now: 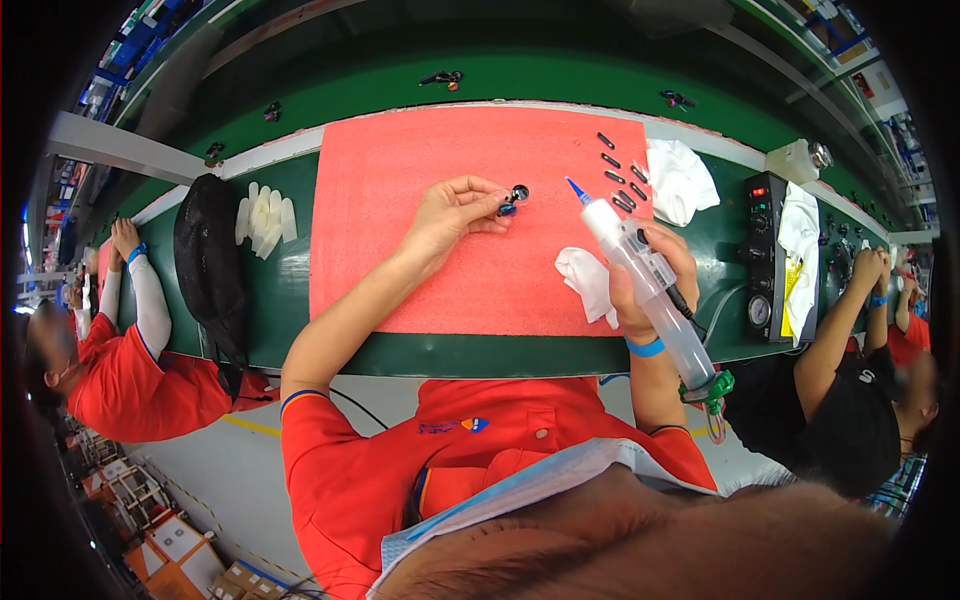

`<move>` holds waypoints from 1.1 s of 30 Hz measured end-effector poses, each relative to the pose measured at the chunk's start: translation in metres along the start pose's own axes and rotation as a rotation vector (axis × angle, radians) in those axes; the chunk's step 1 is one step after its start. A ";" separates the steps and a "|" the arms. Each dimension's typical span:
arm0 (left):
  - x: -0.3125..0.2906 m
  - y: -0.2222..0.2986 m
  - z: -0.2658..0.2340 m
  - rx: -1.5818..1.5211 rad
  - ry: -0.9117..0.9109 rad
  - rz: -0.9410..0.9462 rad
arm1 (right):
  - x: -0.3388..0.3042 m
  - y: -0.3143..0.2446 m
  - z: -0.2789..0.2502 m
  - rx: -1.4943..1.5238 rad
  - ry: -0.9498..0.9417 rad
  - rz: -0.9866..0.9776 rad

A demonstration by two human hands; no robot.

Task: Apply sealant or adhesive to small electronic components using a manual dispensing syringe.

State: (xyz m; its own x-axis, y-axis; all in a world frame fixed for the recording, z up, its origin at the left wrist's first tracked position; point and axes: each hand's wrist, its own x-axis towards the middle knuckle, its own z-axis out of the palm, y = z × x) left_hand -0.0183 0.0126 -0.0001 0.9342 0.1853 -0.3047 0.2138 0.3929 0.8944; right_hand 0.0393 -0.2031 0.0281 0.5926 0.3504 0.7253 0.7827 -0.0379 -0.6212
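Note:
Near the middle of the pink foam mat [390,150], my left hand [452,220] pinches a small dark part [518,193] with a round, shiny black end and a blue piece below it. The fingertips hide some of the part. My right hand [655,275] is wrapped around a translucent dispensing syringe [678,335], tilted so its tapered blue tip [576,190] points up and left toward the part, a short way apart from it. A green cap with a hose closes the syringe's lower end. Beyond the syringe, several small black oblong pieces [614,177] lie on the mat.
White crumpled cloths [680,182] lie right of the mat and under the syringe. Further right stands a black control box [760,245] with a gauge. Pale finger cots [266,220] and a black pouch [208,265] sit left. A green belt [540,75] runs behind; co-workers sit either side.

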 end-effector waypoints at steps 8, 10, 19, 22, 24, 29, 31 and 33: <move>0.003 0.007 0.001 0.037 -0.025 -0.104 | 0.007 0.000 -0.003 -0.007 0.012 -0.043; 0.004 0.011 0.005 0.122 -0.023 -0.057 | 0.007 0.001 -0.008 -0.023 0.030 -0.031; 0.107 0.043 0.022 0.923 0.216 0.622 | 0.006 0.007 -0.040 -0.083 0.231 -0.031; 0.152 0.046 0.012 1.069 0.267 0.732 | 0.004 0.008 -0.047 -0.123 0.233 0.053; 0.168 0.045 0.005 1.151 0.285 0.779 | 0.000 0.013 -0.051 -0.098 0.249 0.044; 0.182 0.047 0.009 1.409 0.297 0.950 | 0.000 0.020 -0.063 -0.060 0.246 0.014; 0.185 0.053 0.028 1.399 0.294 1.169 | -0.003 0.018 -0.063 -0.049 0.260 0.037; 0.190 0.057 0.059 1.404 0.206 1.196 | -0.005 0.016 -0.063 -0.028 0.261 0.036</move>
State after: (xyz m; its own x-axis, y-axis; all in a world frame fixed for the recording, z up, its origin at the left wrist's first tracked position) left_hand 0.1881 0.0169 0.0128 0.7257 -0.0977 0.6810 -0.3008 -0.9353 0.1863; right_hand 0.0607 -0.2640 0.0332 0.6466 0.0947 0.7569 0.7628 -0.0733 -0.6425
